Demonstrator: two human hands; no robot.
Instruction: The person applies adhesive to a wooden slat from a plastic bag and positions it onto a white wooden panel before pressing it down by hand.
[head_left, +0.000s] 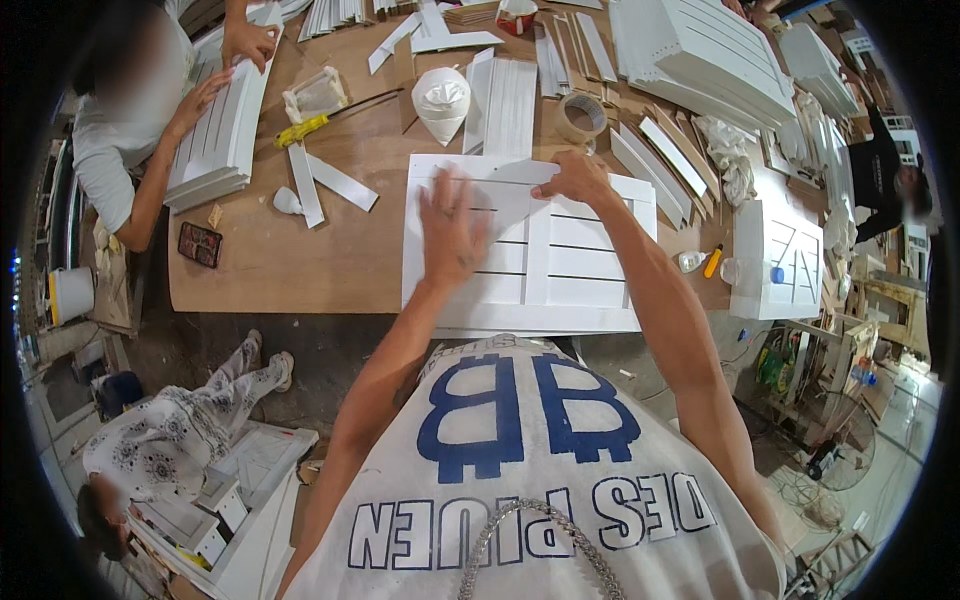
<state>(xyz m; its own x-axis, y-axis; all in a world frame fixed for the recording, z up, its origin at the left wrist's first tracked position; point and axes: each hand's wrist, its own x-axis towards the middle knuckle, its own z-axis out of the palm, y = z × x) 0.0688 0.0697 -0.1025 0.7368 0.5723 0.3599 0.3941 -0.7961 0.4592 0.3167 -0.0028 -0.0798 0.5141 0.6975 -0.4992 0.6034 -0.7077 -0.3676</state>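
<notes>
A white slatted panel (577, 313) lies in front of me, reaching past the table's near edge. It has dark grooves and a raised centre strip (535, 259). My left hand (454, 232), blurred by motion, is over its left half with fingers apart and nothing visible in them. At the panel's far edge, my right hand (579, 178) grips near the top of the centre strip, thumb on the panel's face. Just beyond the panel is a stack of white strips (511, 105). A roll of tape (581, 118) sits beyond my right hand.
On the wooden table (300, 270) are a yellow-handled screwdriver (300, 131), a white bag (441, 101), a phone (200, 245) and loose white strips (341, 184). Stacked panels stand left (214, 142) and far right (705, 60). A co-worker's hands (251, 45) touch the left stack. Another person (165, 457) is behind left.
</notes>
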